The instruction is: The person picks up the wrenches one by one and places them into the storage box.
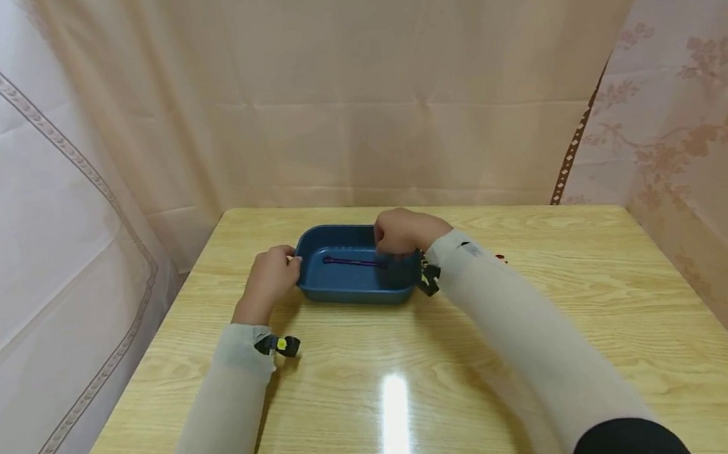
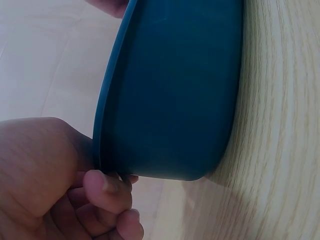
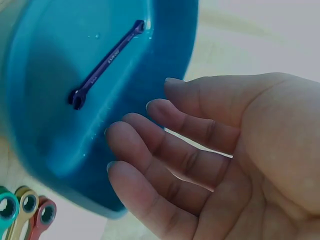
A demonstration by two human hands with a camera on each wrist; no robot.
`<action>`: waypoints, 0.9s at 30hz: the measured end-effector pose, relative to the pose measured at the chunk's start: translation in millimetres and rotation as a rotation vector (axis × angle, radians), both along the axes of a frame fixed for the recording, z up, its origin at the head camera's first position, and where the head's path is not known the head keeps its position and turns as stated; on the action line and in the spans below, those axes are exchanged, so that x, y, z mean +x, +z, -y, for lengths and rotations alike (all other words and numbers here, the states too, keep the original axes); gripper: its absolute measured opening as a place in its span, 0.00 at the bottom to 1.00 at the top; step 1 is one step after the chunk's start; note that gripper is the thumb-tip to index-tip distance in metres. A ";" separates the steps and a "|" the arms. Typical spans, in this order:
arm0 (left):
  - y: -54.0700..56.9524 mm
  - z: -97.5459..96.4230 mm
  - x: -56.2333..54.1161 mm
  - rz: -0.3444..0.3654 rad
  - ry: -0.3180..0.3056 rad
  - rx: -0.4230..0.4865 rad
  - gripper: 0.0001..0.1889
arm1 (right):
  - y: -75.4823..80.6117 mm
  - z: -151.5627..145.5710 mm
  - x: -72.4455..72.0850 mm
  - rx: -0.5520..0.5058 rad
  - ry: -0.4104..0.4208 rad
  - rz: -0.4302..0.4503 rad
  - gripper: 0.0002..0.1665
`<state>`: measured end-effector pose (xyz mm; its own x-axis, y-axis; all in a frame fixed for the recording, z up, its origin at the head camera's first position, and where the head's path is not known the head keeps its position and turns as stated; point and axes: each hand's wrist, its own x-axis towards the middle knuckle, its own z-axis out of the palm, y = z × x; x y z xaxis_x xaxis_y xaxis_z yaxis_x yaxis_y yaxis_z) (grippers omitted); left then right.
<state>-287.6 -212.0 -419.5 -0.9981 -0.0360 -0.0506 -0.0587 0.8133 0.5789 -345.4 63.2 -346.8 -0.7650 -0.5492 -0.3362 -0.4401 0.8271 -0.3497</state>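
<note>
A blue plastic basin [image 1: 353, 298] stands on the table, and a purple combination wrench [image 3: 111, 62] lies on its floor. At the basin's left end my left hand [image 1: 269, 273] pinches the rim. The left wrist view shows the thumb and curled fingers of that hand at the basin's edge. My right hand [image 3: 200, 155] is over the basin's right end, fingers loosely bent and holding nothing. From the head view it covers part of that end, close to one end of the wrench.
Beside the basin, in the right wrist view, are the ring ends of a green wrench [image 3: 7, 207], a gold wrench [image 3: 26, 206] and a red wrench [image 3: 44, 215]. The wooden table [image 1: 339, 400] ends at a curtain [image 1: 355, 113] behind.
</note>
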 end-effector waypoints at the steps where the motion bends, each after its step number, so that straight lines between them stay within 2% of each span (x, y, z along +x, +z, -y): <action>1: -0.3 0.0 -0.4 0.000 -0.001 0.001 0.23 | 1.4 -2.5 1.6 -0.014 0.000 -0.007 0.13; 8: -0.1 0.5 -0.9 0.003 0.006 0.002 0.23 | 2.9 -19.1 5.1 -0.074 -0.010 -0.024 0.14; 16: -1.3 -0.5 -1.0 0.007 0.004 -0.005 0.24 | 0.3 -37.7 9.3 -0.179 -0.038 -0.062 0.08; 27: -1.8 -1.2 -1.1 0.003 0.015 0.003 0.24 | -7.0 -77.3 14.4 -0.283 -0.109 -0.109 0.12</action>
<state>-288.7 -210.9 -421.3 -0.9973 -0.0505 -0.0535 -0.0722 0.8104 0.5813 -331.0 140.4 -353.8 -0.8476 -0.5221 -0.0946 -0.4019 0.7481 -0.5281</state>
